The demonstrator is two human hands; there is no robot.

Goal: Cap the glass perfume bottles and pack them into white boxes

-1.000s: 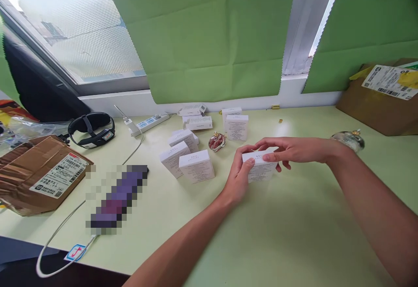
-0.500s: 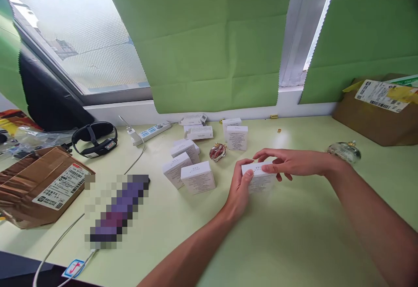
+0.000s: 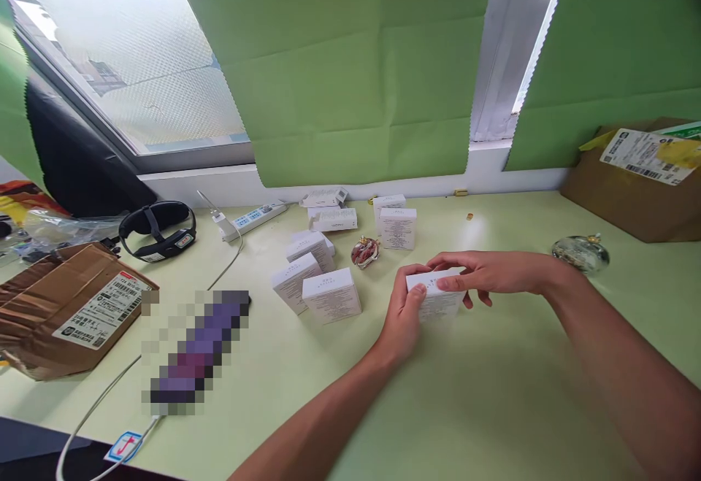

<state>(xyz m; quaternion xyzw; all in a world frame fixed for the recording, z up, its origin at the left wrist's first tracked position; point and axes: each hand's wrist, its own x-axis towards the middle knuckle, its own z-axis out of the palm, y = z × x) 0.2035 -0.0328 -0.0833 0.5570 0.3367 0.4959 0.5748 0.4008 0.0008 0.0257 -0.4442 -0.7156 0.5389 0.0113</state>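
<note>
Small white box [image 3: 437,298] standing on the green table [image 3: 493,393], left hand [image 3: 402,317] gripping its near left end with thumb on top, right hand [image 3: 482,273] fingers closed over its top edge, more white boxes [image 3: 328,293] just left.

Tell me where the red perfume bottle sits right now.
In the head view the red perfume bottle stands on the green table, mid-frame, among white boxes: one upright box behind-right, another box front-left.
</note>
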